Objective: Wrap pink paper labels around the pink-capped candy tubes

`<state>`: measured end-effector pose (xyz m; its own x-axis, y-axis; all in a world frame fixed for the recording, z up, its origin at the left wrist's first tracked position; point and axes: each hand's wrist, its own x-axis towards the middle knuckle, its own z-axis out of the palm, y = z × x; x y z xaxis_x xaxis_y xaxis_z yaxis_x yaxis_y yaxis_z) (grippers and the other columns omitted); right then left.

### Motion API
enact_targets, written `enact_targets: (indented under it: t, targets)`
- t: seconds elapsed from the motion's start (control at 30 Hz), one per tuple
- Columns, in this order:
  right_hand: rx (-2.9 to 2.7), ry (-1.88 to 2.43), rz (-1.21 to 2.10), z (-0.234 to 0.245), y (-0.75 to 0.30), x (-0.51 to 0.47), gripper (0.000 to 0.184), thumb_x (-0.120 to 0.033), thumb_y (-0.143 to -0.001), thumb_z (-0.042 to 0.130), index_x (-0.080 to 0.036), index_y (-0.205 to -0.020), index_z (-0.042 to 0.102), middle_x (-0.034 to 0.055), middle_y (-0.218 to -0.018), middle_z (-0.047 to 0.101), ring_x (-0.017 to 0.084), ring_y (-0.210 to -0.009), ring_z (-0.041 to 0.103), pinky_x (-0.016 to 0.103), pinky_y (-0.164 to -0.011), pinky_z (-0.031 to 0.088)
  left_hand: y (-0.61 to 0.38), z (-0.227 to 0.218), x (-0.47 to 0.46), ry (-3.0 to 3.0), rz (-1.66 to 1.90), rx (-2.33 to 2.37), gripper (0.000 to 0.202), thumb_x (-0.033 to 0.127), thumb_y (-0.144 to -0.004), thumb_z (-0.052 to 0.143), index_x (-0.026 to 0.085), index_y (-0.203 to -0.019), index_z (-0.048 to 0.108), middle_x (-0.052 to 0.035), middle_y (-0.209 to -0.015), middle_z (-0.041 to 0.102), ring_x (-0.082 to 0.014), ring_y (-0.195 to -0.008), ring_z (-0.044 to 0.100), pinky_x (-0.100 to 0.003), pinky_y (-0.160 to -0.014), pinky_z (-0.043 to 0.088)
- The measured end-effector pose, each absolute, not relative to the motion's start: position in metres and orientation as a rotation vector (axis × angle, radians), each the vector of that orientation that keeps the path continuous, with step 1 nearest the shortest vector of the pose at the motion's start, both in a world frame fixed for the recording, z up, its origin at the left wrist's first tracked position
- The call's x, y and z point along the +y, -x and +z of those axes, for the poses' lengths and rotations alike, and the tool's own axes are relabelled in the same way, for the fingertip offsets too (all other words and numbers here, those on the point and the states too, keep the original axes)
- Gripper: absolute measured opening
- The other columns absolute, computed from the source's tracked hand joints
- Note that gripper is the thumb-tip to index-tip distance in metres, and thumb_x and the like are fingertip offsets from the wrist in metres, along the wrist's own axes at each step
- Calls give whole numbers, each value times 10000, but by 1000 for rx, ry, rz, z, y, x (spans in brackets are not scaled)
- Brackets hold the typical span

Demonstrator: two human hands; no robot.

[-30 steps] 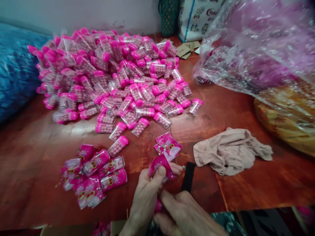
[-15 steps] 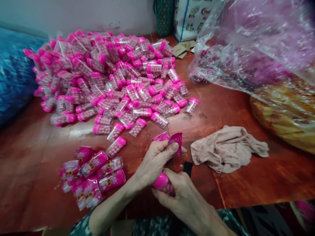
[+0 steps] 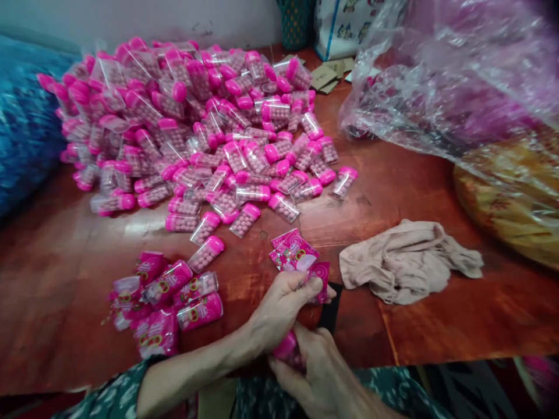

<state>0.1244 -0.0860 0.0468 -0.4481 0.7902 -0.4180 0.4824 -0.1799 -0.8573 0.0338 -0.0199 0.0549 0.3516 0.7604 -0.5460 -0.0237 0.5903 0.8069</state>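
Note:
My left hand [image 3: 282,305] is closed, pinching a pink printed label sleeve [image 3: 320,278] near the table's front edge. Just below it my right hand [image 3: 318,375] grips a small clear candy bottle with a pink cap [image 3: 286,347]. A short stack of loose pink label sleeves [image 3: 293,252] lies right behind my left hand. To the left sits a cluster of labelled bottles [image 3: 163,305]. A big heap of unlabelled pink-capped bottles [image 3: 187,125] fills the far left of the table.
A crumpled beige cloth [image 3: 408,259] lies to the right on the red-brown table [image 3: 437,326]. A large clear plastic bag [image 3: 454,75] and a yellowish bag [image 3: 515,198] are at the right. A blue sack [image 3: 24,116] is at the left edge.
My left hand drew the label sleeve down from the stack toward the bottle. The right hand with the bottle dropped slightly toward the table edge.

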Motion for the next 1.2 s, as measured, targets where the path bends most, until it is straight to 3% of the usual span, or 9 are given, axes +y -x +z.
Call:
enact_targets:
  t: [0.23,0.4,0.57,0.8,0.9,1.07,1.2]
  targets:
    - [-1814,1349,1724,49,-128,-76,98,-183,-745,537,-185,-833,580,-17,-665,622,131,-569,536,215,-543,381,-28,68,-23,-720,782,1164,247,275,-826,524,138,-861,726,-93,-847,705,-228,-856,625,-314,-826,439]
    - [-1772,1209,1663,49,-138,-69,65,-133,-752,535,-180,-713,556,-68,-571,511,82,-521,467,186,-529,354,-25,63,-23,-344,1014,1095,212,267,-812,555,125,-848,708,-104,-859,703,-234,-897,630,-344,-838,451]
    - [-1599,1401,1371,43,-156,-63,67,-237,-832,548,-174,-824,569,-21,-695,573,109,-608,524,202,-579,407,-19,56,-23,-127,1087,1110,117,206,-751,638,108,-715,689,-71,-727,690,-201,-768,647,-359,-811,480]
    - [-1956,1694,888,24,-171,-61,78,-227,-778,626,-174,-828,597,73,-864,572,246,-862,514,390,-754,446,-29,48,-24,-19,1218,1137,99,158,-616,753,109,-621,667,-28,-596,648,-140,-603,612,-307,-729,507]
    - [-1842,1646,805,26,-170,-61,276,-279,-722,691,-175,-956,588,86,-973,576,258,-936,512,403,-797,460,-32,46,-26,4,1178,1114,99,184,-645,738,108,-638,674,-41,-630,663,-139,-633,619,-275,-690,504]
    - [-1629,1424,626,45,-162,-56,196,-128,-828,538,-199,-1001,594,60,-928,630,203,-890,573,360,-822,463,-41,49,-27,71,1097,1032,155,193,-797,586,77,-796,689,-97,-811,693,-171,-771,641,-288,-767,493]
    - [-1519,1365,686,50,-153,-49,199,-70,-811,520,-177,-951,614,59,-864,652,182,-814,594,327,-754,488,-48,51,-26,202,1065,965,273,167,-875,441,78,-775,679,-99,-807,692,-184,-841,641,-307,-824,484]
